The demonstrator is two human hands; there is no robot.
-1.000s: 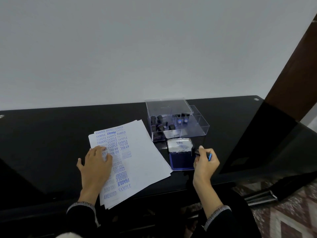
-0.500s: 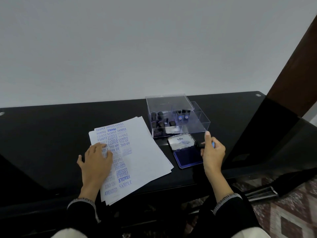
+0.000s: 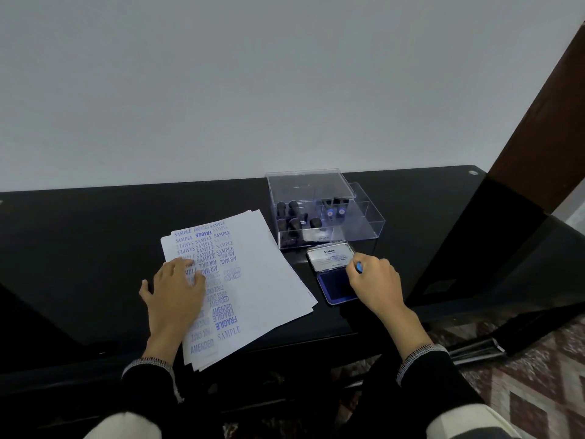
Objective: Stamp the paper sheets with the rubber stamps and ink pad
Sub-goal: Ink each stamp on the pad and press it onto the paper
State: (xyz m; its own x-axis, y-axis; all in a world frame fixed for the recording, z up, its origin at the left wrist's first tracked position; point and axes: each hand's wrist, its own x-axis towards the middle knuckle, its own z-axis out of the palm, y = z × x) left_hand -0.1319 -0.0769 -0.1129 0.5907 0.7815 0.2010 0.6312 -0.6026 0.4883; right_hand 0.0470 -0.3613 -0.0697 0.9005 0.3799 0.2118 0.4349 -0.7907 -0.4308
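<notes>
A stack of white paper sheets lies on the black table, its left part covered in blue stamped words. My left hand rests flat on the stack with fingers spread. The open ink pad sits right of the sheets, its blue pad showing and its white-labelled lid folded back. My right hand grips a rubber stamp with a blue tip, over the pad's right edge. The stamp's face is hidden by my fingers.
A clear plastic box with several dark rubber stamps stands behind the ink pad, its lid raised. The black glossy table runs along a white wall. A dark wooden post rises at right above a patterned floor.
My right hand with the stamp shifted left and down over the ink pad. My left hand stayed on the sheets. The camera view shifted slightly.
</notes>
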